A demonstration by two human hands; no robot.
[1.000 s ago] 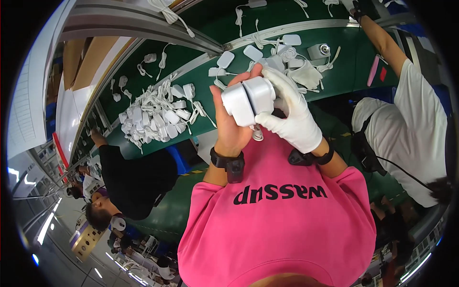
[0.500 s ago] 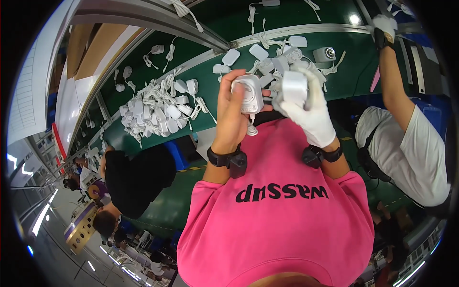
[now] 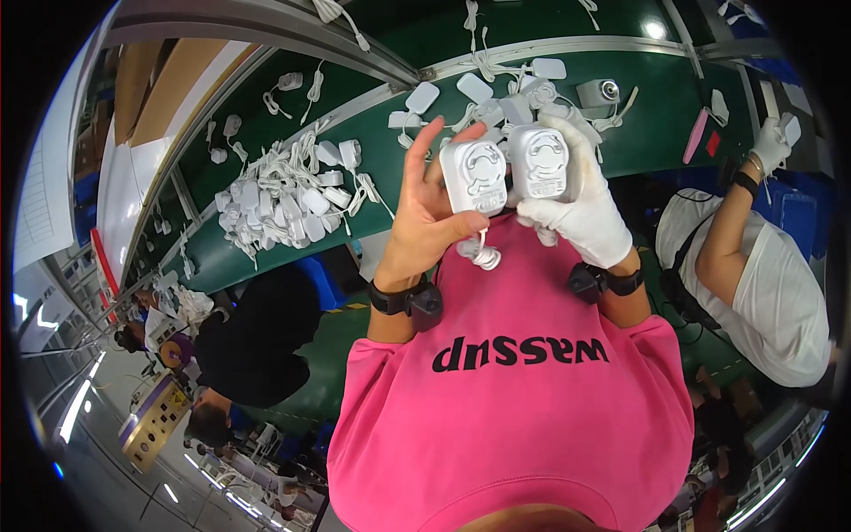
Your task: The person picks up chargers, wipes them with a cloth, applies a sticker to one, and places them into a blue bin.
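Observation:
My bare left hand (image 3: 424, 208) is closed round a white power adapter (image 3: 479, 177), whose moulded face is turned up. Its coiled white cord (image 3: 481, 254) hangs below, over my pink shirt. In a white glove, my right hand (image 3: 585, 204) grips a second white power adapter (image 3: 539, 164) by its side and lower edge. The two adapters are held side by side, upright and nearly touching. Just beyond them, a loose group of adapters (image 3: 514, 110) lies on the green bench (image 3: 372, 133).
A big heap of white adapters and cords (image 3: 275, 204) covers the bench at left. Past the right-hand group sits a boxy device with a round metal end (image 3: 599, 93). A metal rail (image 3: 567, 44) edges the bench. Co-workers sit at left (image 3: 257, 337) and right (image 3: 745, 275).
My left hand has turned its adapter, and my right hand has rotated the other so its moulded face shows. At right, the co-worker's gloved hand has come down holding a white piece.

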